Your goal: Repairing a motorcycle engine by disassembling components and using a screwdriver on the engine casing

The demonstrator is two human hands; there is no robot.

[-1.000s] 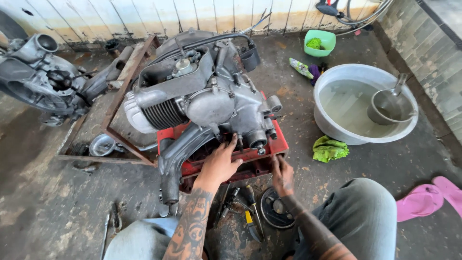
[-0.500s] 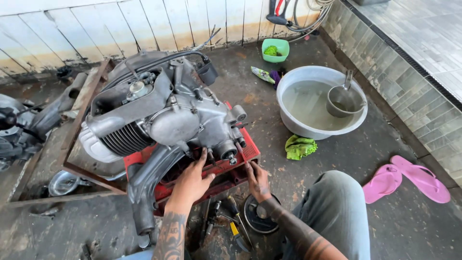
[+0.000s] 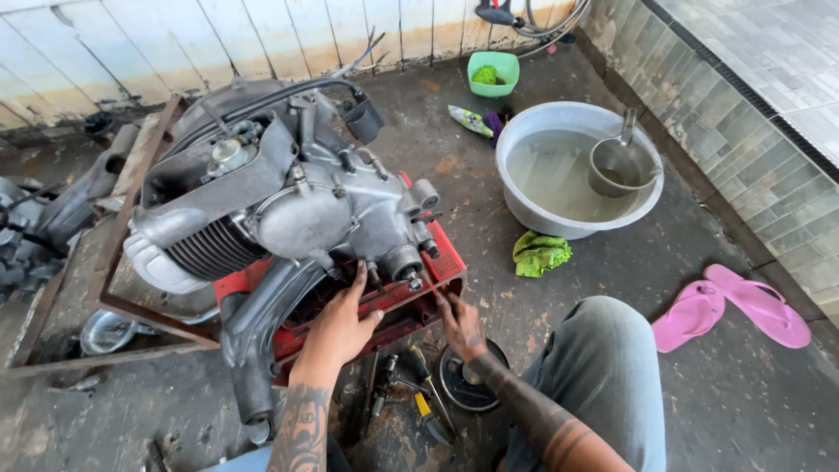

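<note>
A grey metal scooter engine (image 3: 288,210) with a finned cylinder rests on a red plastic crate (image 3: 419,293) on the concrete floor. My left hand (image 3: 339,325) lies with fingers spread against the engine's lower casing and the crate's top. My right hand (image 3: 458,322) is at the crate's front right corner, fingers pinched near its edge; whether it holds something small is unclear. Below both hands lie several hand tools (image 3: 411,398) and a round dark metal part (image 3: 472,380).
A large basin of murky water (image 3: 572,170) with a metal dipper in it stands at the right. A green rag (image 3: 540,253), pink flip-flops (image 3: 734,306), a green tub (image 3: 494,72), a rusty metal frame (image 3: 118,288) and engine parts at left surround the spot. My knee (image 3: 603,367) is at lower right.
The view has swung left and closer, so the engine and basin sit more to the right. Both hands stay at the crate's front; the right hand has shifted slightly toward the crate corner.
</note>
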